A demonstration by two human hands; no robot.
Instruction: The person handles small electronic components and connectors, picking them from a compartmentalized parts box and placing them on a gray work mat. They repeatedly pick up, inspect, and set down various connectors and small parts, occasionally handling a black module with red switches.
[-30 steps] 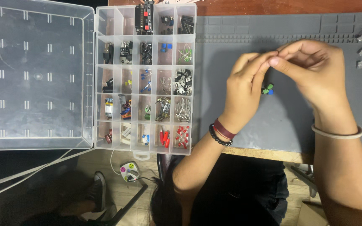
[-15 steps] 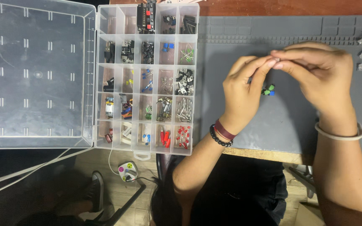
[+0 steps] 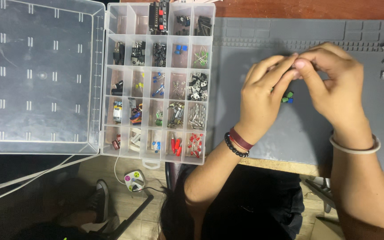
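Both hands meet above the grey silicone mat [image 3: 263, 35] on the wooden counter [image 3: 316, 9]: left hand [image 3: 263, 95] and right hand [image 3: 334, 84] fingers pressed together, pinching something too small to tell.

Two hands, the left hand [image 3: 263, 95] and right hand [image 3: 334, 89], meet fingertip to fingertip over one grey work mat [image 3: 290, 133]. One clear compartment organiser box [image 3: 156, 84] lies open with one lid [image 3: 41, 75] flat. Two small components, one green [image 3: 285, 99] and one blue [image 3: 290, 100], lie beneath the hands.
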